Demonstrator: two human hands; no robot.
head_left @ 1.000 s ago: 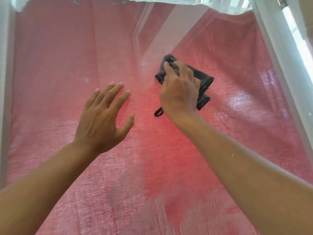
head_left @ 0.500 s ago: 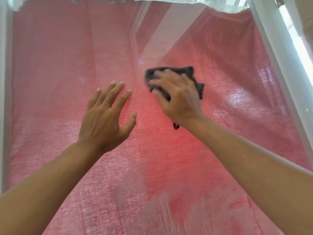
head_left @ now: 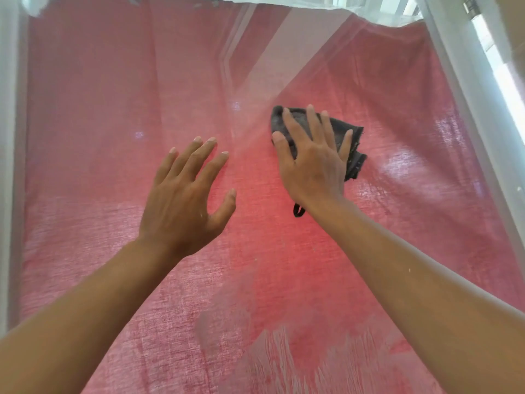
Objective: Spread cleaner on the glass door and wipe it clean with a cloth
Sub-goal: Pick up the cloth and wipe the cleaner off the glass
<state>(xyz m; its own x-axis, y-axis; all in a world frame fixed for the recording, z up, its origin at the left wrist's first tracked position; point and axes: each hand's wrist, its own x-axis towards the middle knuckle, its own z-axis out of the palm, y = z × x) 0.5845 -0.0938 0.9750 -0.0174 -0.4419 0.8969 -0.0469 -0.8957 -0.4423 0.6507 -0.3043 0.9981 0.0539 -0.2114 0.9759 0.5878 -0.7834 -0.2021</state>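
The glass door [head_left: 113, 95] fills the view, with a red curtain behind it. My right hand [head_left: 312, 163] presses a dark grey cloth [head_left: 350, 137] flat against the glass right of centre, fingers spread and straight. The cloth's small loop [head_left: 298, 211] hangs below my wrist. My left hand [head_left: 184, 203] is raised beside it, fingers straight and spread, holding nothing; whether it touches the glass I cannot tell. White streaks of cleaner [head_left: 272, 354] smear the lower glass.
A white door frame [head_left: 466, 89] runs down the right side and another white frame [head_left: 8, 166] down the left. Bright window light shows at the upper right corner.
My right hand swept the cloth left, then back a little to the right, its fingers turning from leftward to upward. My left hand barely moved.
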